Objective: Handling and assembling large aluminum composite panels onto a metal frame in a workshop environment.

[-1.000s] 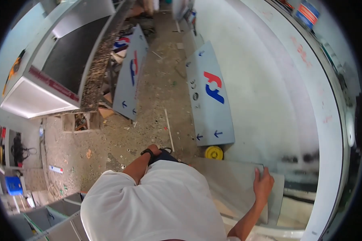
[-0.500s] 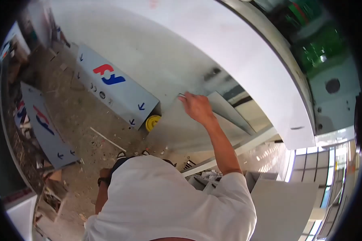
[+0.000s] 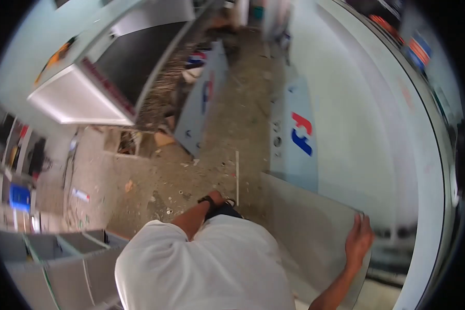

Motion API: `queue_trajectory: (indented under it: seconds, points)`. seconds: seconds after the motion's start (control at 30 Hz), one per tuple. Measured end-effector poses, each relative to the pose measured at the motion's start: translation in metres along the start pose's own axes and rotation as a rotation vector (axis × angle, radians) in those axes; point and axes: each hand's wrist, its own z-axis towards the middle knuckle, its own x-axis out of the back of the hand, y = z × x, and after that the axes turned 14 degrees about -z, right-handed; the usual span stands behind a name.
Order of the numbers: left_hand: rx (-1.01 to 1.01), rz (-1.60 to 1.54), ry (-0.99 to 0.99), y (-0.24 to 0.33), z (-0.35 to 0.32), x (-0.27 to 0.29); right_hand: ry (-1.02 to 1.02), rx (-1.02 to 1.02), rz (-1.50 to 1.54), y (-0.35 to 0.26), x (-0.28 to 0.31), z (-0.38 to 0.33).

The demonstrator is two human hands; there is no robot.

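Note:
My right hand [image 3: 357, 242] is at the upper corner of a flat grey panel [image 3: 307, 227], with its fingers closed over the edge. The panel leans at my right side, in front of a long white counter wall [image 3: 367, 129]. My left hand [image 3: 216, 197] hangs low by my leg, a black band around the wrist. Its fingers are too small and blurred to make out. Just beyond the grey panel, a long light-blue panel [image 3: 299, 163] with a red and blue mark rests against the wall.
A thin white strip [image 3: 237, 178] lies on the dirty floor ahead of me. Another marked panel [image 3: 204, 103] leans on scrap at the left. Farther left stand a white-fronted counter [image 3: 82, 98] and an open wooden box [image 3: 123, 143]. Grey shelving [image 3: 62, 274] is at lower left.
My view has swung left, bringing the counter, shelving and my left hand into sight. My right hand stays on the grey panel's edge. The yellow round object no longer shows.

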Motion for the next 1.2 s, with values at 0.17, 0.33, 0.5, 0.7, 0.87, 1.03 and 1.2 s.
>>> queue_trajectory:
  seconds: [0.17, 0.33, 0.5, 0.7, 0.87, 1.03, 1.2]
  points:
    - [-0.061, -0.197, 0.09, 0.026, -0.043, 0.024, -0.007, 0.088, 0.096, -0.026, -0.007, 0.035]
    - [-0.231, -0.341, 0.073, 0.058, -0.072, 0.036, -0.032, -0.001, 0.26, -0.063, -0.031, 0.096]
    - [-0.424, -0.461, 0.032, 0.139, -0.074, 0.068, 0.126, 0.008, 0.364, -0.105, -0.087, 0.196]
    - [-0.995, -0.592, 0.058, 0.325, -0.165, 0.142, 0.025, -0.012, 0.263, -0.202, -0.152, 0.322]
    - [-0.916, -0.395, 0.141, 0.386, -0.158, 0.188, -0.074, -0.079, 0.238, -0.262, -0.185, 0.408]
    - [-0.848, -0.34, 0.008, 0.391, -0.108, 0.25, -0.15, -0.156, 0.256, -0.297, -0.227, 0.471]
    - [-0.851, -0.317, 0.135, 0.355, -0.07, 0.318, -0.082, -0.096, 0.291, -0.354, -0.244, 0.489]
